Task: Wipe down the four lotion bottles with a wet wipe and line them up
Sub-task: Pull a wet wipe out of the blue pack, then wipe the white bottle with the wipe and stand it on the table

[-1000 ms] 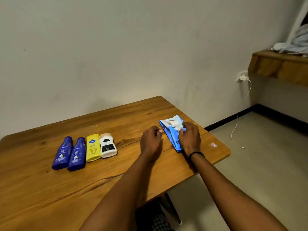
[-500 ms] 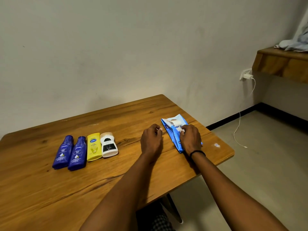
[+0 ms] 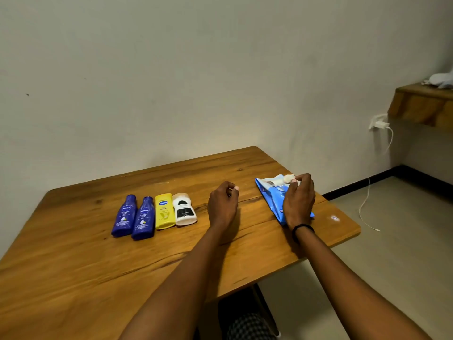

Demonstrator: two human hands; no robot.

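A person's right hand (image 3: 297, 202) lifts off the blue wipe pack (image 3: 273, 202) on a wooden table (image 3: 73, 278), thumb and fingertips pinched on a bunched white wet wipe (image 3: 289, 178) drawn out of the pack's open far end. Half a second earlier the same fingertips were pressed low against that opening; now they stand clear above it, and the wipe shows free of the flap. The heel of the hand covers the near half of the pack. A black band (image 3: 302, 228) circles the wrist.

The left hand (image 3: 222, 204) sits to the left of the pack and apart from it, where a second ago its fingertips lay at the pack's edge. Its fingers are curled in toward the palm and hold nothing.

The four lotion bottles lie flat, side by side, further left of the pack, beyond the left hand, in the same row as before: two dark blue bottles (image 3: 123, 215) (image 3: 143, 218), a yellow bottle (image 3: 164, 211) and a white bottle (image 3: 183, 209), caps pointing away. A white charger (image 3: 380, 124) hangs in a wall socket well to the right of the pack.
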